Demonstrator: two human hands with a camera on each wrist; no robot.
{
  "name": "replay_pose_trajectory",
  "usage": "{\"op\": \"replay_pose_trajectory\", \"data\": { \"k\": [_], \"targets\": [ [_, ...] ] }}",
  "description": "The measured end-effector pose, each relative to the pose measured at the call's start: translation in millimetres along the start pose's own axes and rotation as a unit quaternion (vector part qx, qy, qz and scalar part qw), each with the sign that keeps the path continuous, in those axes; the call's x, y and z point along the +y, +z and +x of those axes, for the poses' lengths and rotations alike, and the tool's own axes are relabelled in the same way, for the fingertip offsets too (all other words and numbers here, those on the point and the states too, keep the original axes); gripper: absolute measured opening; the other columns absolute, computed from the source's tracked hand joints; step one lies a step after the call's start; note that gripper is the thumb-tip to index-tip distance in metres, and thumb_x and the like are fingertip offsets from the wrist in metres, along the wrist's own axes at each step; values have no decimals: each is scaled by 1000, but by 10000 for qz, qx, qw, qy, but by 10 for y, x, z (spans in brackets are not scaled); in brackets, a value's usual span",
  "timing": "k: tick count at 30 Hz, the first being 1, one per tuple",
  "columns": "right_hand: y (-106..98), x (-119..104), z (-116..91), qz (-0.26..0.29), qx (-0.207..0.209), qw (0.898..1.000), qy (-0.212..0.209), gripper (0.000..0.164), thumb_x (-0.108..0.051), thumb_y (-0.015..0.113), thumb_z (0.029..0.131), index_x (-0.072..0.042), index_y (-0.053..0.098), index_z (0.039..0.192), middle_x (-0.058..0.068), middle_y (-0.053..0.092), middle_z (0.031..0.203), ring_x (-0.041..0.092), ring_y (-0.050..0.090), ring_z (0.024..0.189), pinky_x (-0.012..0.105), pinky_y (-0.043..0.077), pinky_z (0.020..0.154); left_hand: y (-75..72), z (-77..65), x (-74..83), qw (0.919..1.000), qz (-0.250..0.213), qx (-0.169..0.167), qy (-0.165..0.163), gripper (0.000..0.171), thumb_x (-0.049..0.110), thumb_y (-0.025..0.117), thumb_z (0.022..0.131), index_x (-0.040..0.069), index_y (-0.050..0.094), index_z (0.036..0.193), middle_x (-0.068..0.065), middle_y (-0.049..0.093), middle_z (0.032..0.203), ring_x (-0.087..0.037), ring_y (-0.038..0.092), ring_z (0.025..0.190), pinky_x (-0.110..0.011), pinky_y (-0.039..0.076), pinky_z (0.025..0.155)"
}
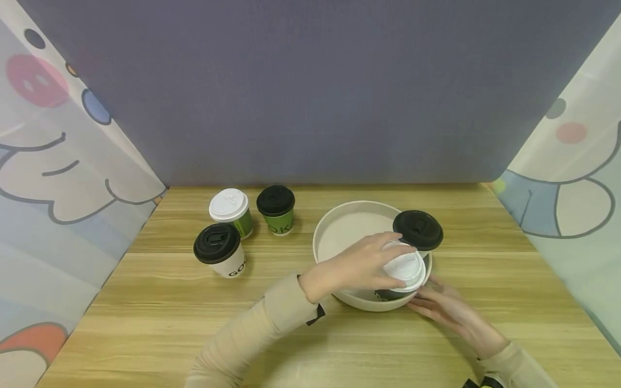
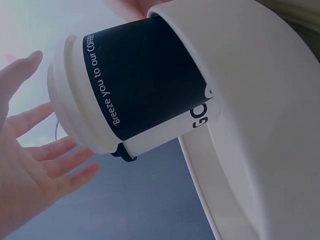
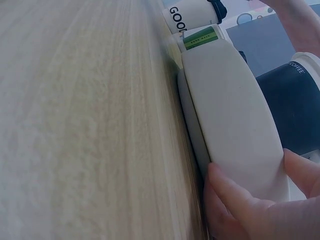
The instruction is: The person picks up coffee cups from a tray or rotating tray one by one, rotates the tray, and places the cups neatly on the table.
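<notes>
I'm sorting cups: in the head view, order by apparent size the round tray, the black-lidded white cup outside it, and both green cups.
Round tray
Black-lidded white cup
White-lidded green cup and black-lidded green cup: too alike to rank

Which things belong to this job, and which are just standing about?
Seemingly in use:
round off-white tray, held by right fingers
white-lidded dark paper cup, near left fingers
black-lidded cup inside tray

Apparently idle:
black-lidded white paper cup
white-lidded green paper cup
black-lidded green paper cup
</notes>
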State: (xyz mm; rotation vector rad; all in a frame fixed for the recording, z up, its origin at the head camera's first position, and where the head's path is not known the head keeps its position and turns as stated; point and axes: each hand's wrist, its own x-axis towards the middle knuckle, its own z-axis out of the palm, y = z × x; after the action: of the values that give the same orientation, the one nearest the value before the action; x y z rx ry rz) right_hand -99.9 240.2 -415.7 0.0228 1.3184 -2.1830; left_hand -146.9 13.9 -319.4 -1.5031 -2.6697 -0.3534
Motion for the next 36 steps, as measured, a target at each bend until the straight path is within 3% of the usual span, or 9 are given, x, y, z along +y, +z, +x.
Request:
{"op": "replay_pose_trajectory", "data": {
  "k": [9, 21, 28, 36],
  "targets": [
    [0, -11, -4, -62, -61, 9999, 58, 85, -8, 43, 92, -2, -34, 129, 6, 53, 103, 17, 56, 98, 35, 40, 91, 50, 48, 23, 9995, -58, -283, 107, 67, 51, 57, 79, 27, 33, 137, -8, 30, 139, -15, 24, 129, -30, 21, 104],
    [0, -7, -5, 76, -25, 9999, 62, 86, -6, 43, 92, -4, -35, 129, 7, 54, 102, 18, 56, 97, 36, 40, 91, 102, 34, 24, 9989, 234, -348, 190, 66, 53, 57, 78, 27, 35, 135, -11, 29, 138, -18, 28, 127, -29, 21, 104],
    [-1, -6, -5, 15, -10, 10000, 56, 86, -7, 43, 92, -4, -34, 129, 8, 53, 103, 18, 56, 98, 36, 40, 91, 117, 43, 16, 9991, 224, -222, 294, 63, 51, 58, 77, 27, 39, 133, -9, 34, 132, -17, 35, 120, -26, 26, 100],
    [0, -4, 0, -81, 31, 9999, 54, 85, -7, 43, 92, -3, -33, 129, 7, 53, 103, 17, 56, 98, 36, 40, 92, 125, 64, 13, 9978, 534, -40, 391, 62, 52, 58, 76, 28, 42, 131, -5, 39, 120, -14, 39, 107, -23, 30, 94]
  ]
}}
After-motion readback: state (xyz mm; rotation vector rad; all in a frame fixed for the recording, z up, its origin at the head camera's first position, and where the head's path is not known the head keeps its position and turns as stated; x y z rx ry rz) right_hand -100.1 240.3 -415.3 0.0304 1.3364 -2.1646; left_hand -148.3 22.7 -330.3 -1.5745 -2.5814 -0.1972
